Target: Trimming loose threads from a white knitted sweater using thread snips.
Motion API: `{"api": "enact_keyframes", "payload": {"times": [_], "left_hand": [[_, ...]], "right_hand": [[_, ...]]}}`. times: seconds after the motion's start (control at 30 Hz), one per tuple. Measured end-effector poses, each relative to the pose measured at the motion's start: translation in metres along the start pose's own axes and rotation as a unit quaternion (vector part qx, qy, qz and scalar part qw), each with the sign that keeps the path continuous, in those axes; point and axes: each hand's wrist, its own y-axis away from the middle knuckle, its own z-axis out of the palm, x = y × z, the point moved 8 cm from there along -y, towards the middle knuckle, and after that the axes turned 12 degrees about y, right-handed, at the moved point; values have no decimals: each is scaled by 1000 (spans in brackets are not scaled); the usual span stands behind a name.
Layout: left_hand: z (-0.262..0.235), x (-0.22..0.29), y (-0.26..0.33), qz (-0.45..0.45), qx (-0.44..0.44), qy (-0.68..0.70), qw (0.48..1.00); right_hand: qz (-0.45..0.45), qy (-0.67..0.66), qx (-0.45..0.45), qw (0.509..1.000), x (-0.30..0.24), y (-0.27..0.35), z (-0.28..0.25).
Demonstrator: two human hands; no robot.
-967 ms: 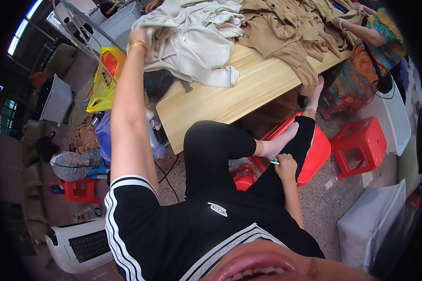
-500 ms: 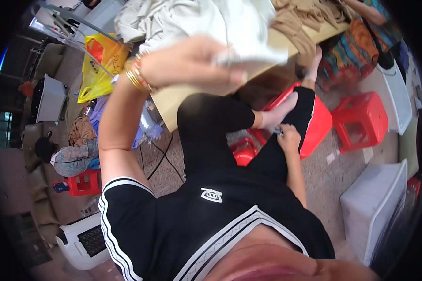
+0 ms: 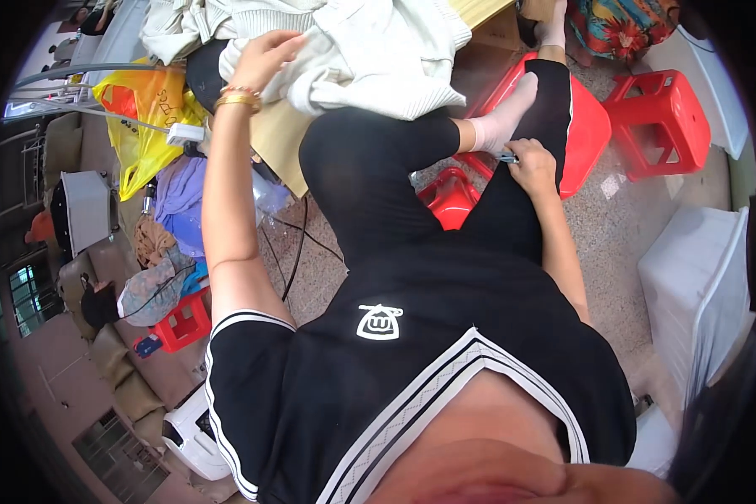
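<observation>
A white knit garment [image 3: 370, 63] with a ribbed edge lies spread over the table [image 3: 279, 149], its near edge reaching my raised knee. My left hand [image 3: 265, 60] is above the garment's left part, fingers stretched out and holding nothing; whether it touches the cloth I cannot tell. Bracelets circle that wrist. Lower down on the right, my right hand [image 3: 533, 168] rests at my thigh beside my socked foot [image 3: 506, 113]. Its fingers are closed around a small blue-grey tool [image 3: 507, 157], mostly hidden in the grip.
Red plastic stools [image 3: 659, 124] stand at the right, near a pale bin [image 3: 693, 281]. A yellow plastic bag [image 3: 143, 126] hangs left of the table, close to a white power strip [image 3: 185, 133]. Dark cables [image 3: 299, 248] run across the floor. Another person [image 3: 153, 294] is low at the left.
My left hand has let go of the white garment's edge and moved left, its fingers now stretched out. The garment has settled down. My right hand keeps the tool; the whole view has shifted.
</observation>
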Motion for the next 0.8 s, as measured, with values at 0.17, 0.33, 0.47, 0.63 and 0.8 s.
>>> {"api": "enact_keyframes", "payload": {"times": [0.17, 0.33, 0.47, 0.63, 0.8], "left_hand": [[35, -17, -56, -22, 54, 18, 998], [47, 11, -56, 64, 8, 261, 963], [52, 103, 27, 154, -74, 440, 882], [63, 143, 123, 295, -197, 288, 890], [113, 166, 175, 316, -352, 197, 859]], "right_hand": [[45, -48, 20, 998, 3, -1, -4], [199, -318, -8, 927, 33, 4, 7], [145, -433, 44, 889, 4, -57, -59], [30, -599, -55, 798, -99, -153, -155], [-81, -554, -126, 819, -186, -188, -131]]}}
